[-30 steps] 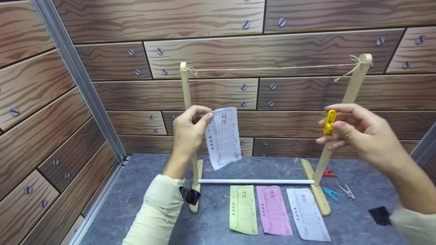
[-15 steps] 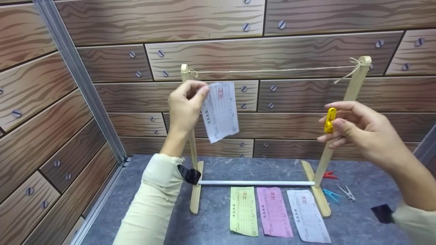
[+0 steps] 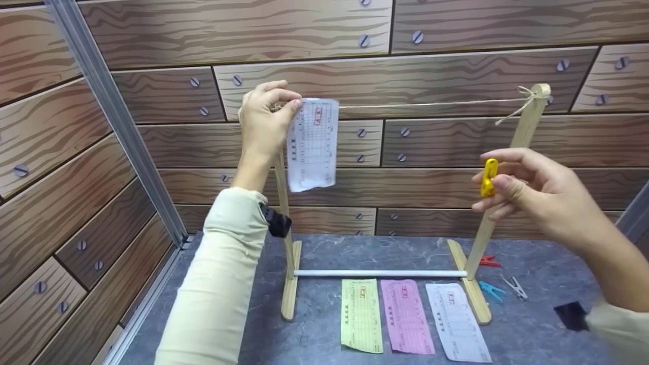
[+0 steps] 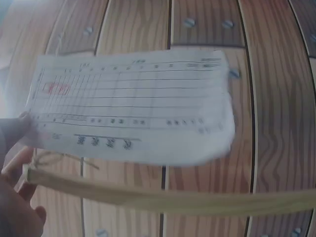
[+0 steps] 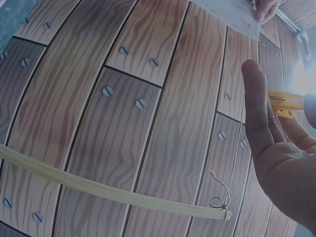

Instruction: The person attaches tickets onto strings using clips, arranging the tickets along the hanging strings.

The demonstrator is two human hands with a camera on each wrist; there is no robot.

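My left hand (image 3: 267, 119) pinches the top left corner of a white printed slip (image 3: 312, 147) with a red stamp. The slip hangs upright at the left end of the string (image 3: 431, 104), overlapping it in the head view. Behind my fingers is the top of the left wooden post (image 3: 282, 187). On the right, my right hand (image 3: 537, 192) holds a yellow clothespin (image 3: 489, 177) between thumb and fingers, in front of the right post (image 3: 527, 121). In the right wrist view the clothespin (image 5: 285, 101) is partly hidden by the thumb.
Green (image 3: 361, 315), pink (image 3: 407, 316) and white slips (image 3: 458, 322) lie side by side on the grey tabletop (image 3: 218, 304). Red (image 3: 490, 261), blue (image 3: 492, 291) and grey clothespins (image 3: 516, 287) lie beside the stand's right foot. A white rod (image 3: 380, 273) joins the posts low down.
My left hand has risen and shifted slightly left, bringing the white slip from below the string up to its height. The right hand with the yellow clothespin has barely moved.
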